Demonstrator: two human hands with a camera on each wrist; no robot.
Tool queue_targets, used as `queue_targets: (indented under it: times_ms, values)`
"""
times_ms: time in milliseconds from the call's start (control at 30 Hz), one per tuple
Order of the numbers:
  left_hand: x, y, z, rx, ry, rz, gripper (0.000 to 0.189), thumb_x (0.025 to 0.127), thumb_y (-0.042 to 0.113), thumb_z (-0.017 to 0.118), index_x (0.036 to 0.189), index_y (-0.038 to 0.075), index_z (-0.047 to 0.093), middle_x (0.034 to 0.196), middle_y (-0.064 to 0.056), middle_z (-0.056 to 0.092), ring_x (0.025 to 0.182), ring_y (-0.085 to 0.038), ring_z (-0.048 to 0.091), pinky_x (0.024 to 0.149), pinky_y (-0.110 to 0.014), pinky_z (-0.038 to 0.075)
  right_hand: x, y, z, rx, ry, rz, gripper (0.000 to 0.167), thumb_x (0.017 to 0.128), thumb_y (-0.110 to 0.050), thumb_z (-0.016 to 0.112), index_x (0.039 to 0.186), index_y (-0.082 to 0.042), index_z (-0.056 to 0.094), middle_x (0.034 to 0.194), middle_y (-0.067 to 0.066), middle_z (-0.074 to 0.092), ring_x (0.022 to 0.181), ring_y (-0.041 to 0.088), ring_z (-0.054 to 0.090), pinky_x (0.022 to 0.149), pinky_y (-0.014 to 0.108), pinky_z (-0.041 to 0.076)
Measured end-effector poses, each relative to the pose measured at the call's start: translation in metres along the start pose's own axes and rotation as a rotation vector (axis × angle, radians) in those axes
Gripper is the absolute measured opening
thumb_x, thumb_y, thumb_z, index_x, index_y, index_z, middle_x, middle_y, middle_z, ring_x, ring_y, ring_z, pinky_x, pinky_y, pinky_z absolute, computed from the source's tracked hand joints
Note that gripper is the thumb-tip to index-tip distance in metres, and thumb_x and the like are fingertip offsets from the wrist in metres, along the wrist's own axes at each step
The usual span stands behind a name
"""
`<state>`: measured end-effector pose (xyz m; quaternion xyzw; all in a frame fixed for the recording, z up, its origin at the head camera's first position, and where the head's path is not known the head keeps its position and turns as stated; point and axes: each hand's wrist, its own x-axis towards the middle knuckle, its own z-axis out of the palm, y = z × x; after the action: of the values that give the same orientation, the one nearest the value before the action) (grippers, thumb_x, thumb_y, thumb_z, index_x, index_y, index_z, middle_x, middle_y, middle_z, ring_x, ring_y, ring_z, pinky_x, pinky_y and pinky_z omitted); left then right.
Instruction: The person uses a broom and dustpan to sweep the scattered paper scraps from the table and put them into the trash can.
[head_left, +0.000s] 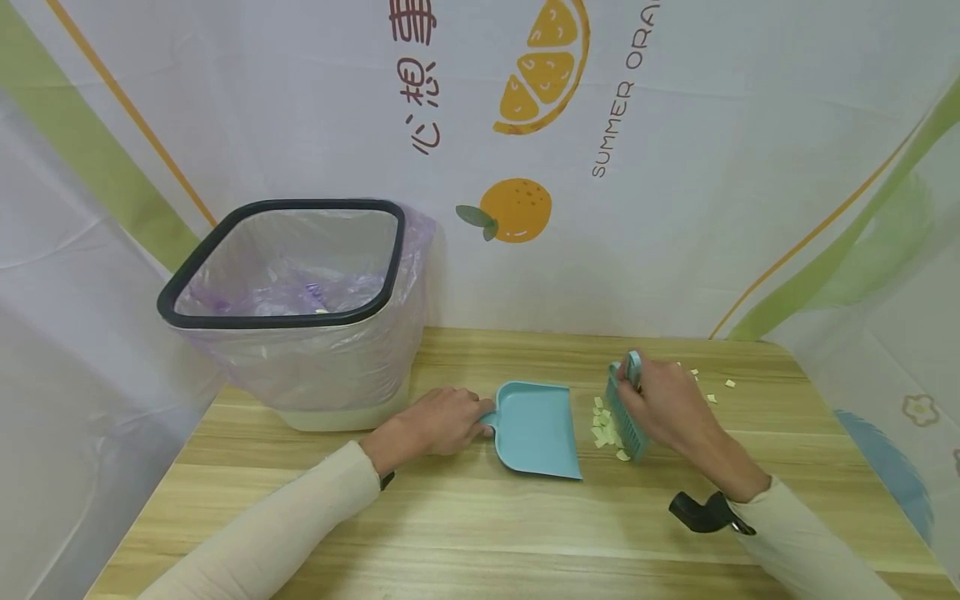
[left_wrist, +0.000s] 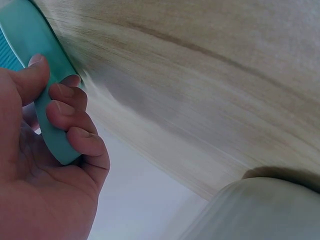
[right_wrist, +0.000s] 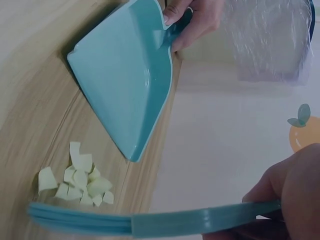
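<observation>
My left hand (head_left: 450, 421) grips the short handle of a light-blue dustpan (head_left: 536, 429), its fingers curled round the handle (left_wrist: 55, 115) in the left wrist view. The pan lies on the wooden table with its wide edge facing right. In my right hand (head_left: 671, 408) is a small light-blue brush (head_left: 626, 417), held by its handle with the bristles down on the table. Between brush and pan sits a small heap of pale yellow scraps (head_left: 606, 429), close against the bristles. The right wrist view shows these scraps (right_wrist: 80, 177) as flat, paper-like bits.
A bin (head_left: 345, 367) with a black rim and a thin purple-tinted bag stands at the back left. Several loose scraps (head_left: 712, 398) lie right of my right hand. A printed curtain (head_left: 600, 250) hangs behind the wooden table (head_left: 510, 533).
</observation>
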<state>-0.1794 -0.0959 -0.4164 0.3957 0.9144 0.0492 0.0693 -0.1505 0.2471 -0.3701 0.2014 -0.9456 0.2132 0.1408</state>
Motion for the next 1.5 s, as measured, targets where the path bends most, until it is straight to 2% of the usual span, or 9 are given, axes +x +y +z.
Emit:
queue_targets:
  times_ms: [267, 500, 767, 933, 1033, 1133, 1267, 1500]
  values:
    - [-0.001, 0.001, 0.000, -0.003, 0.002, 0.004, 0.024, 0.112, 0.027, 0.068, 0.124, 0.007, 0.071, 0.095, -0.004, 0.070, 0.082, -0.016, 0.062, 0.077, -0.040, 0.056, -0.008, 0.006, -0.005, -0.047, 0.008, 0.007, 0.019, 0.100, -0.001, 0.057, 0.085, -0.011, 0.052, 0.064, -0.007, 0.041, 0.055, 0.010, 0.038, 0.051, 0.029, 0.034]
    - [-0.001, 0.001, -0.001, -0.007, 0.011, 0.008, 0.023, 0.112, 0.026, 0.069, 0.123, 0.007, 0.071, 0.094, -0.005, 0.070, 0.082, -0.017, 0.063, 0.075, -0.040, 0.056, -0.011, 0.002, -0.003, -0.054, 0.017, 0.052, 0.012, 0.094, -0.001, 0.060, 0.086, -0.009, 0.057, 0.068, -0.003, 0.052, 0.057, 0.014, 0.047, 0.050, 0.032, 0.040]
    - [-0.001, 0.000, 0.000, -0.011, 0.012, 0.014, 0.023, 0.112, 0.026, 0.068, 0.123, 0.006, 0.071, 0.093, -0.004, 0.068, 0.080, -0.015, 0.061, 0.075, -0.039, 0.055, -0.003, -0.003, 0.006, -0.028, 0.072, 0.053, 0.010, 0.094, -0.001, 0.057, 0.087, -0.009, 0.057, 0.064, -0.003, 0.051, 0.054, 0.012, 0.044, 0.048, 0.030, 0.037]
    - [-0.001, -0.001, 0.000, -0.015, 0.012, 0.021, 0.023, 0.112, 0.026, 0.068, 0.122, 0.006, 0.070, 0.092, -0.004, 0.068, 0.079, -0.014, 0.059, 0.073, -0.038, 0.054, 0.003, -0.003, 0.008, -0.005, 0.088, 0.029, 0.016, 0.098, 0.000, 0.056, 0.084, -0.009, 0.053, 0.059, -0.005, 0.043, 0.049, 0.010, 0.038, 0.045, 0.028, 0.033]
    - [-0.001, -0.001, -0.001, -0.016, 0.009, 0.019, 0.024, 0.112, 0.027, 0.068, 0.124, 0.006, 0.071, 0.093, -0.005, 0.069, 0.080, -0.015, 0.061, 0.074, -0.038, 0.055, 0.005, -0.001, 0.007, -0.005, 0.080, 0.021, 0.020, 0.102, -0.001, 0.056, 0.084, -0.010, 0.052, 0.059, -0.006, 0.039, 0.049, 0.009, 0.035, 0.045, 0.027, 0.030]
    - [-0.002, -0.001, -0.002, -0.017, 0.004, 0.015, 0.025, 0.113, 0.027, 0.067, 0.124, 0.005, 0.070, 0.094, -0.005, 0.069, 0.080, -0.015, 0.061, 0.075, -0.038, 0.055, 0.007, 0.000, 0.005, -0.010, 0.056, 0.022, 0.019, 0.107, -0.004, 0.058, 0.089, -0.008, 0.057, 0.059, -0.005, 0.041, 0.048, 0.010, 0.035, 0.045, 0.029, 0.031]
    - [-0.001, -0.001, -0.001, -0.016, 0.001, 0.011, 0.024, 0.113, 0.027, 0.067, 0.124, 0.006, 0.070, 0.094, -0.004, 0.069, 0.080, -0.015, 0.061, 0.075, -0.038, 0.055, 0.007, 0.002, 0.004, -0.019, 0.010, 0.023, 0.009, 0.108, -0.008, 0.062, 0.101, -0.006, 0.067, 0.063, -0.005, 0.050, 0.052, 0.013, 0.042, 0.048, 0.034, 0.035]
    - [-0.001, -0.001, 0.000, -0.019, 0.002, 0.014, 0.023, 0.113, 0.027, 0.067, 0.122, 0.007, 0.070, 0.094, -0.004, 0.069, 0.081, -0.015, 0.062, 0.074, -0.038, 0.055, 0.006, 0.003, 0.006, -0.032, -0.037, -0.023, 0.004, 0.105, -0.010, 0.067, 0.102, -0.010, 0.070, 0.064, -0.009, 0.051, 0.055, 0.013, 0.045, 0.050, 0.037, 0.041]
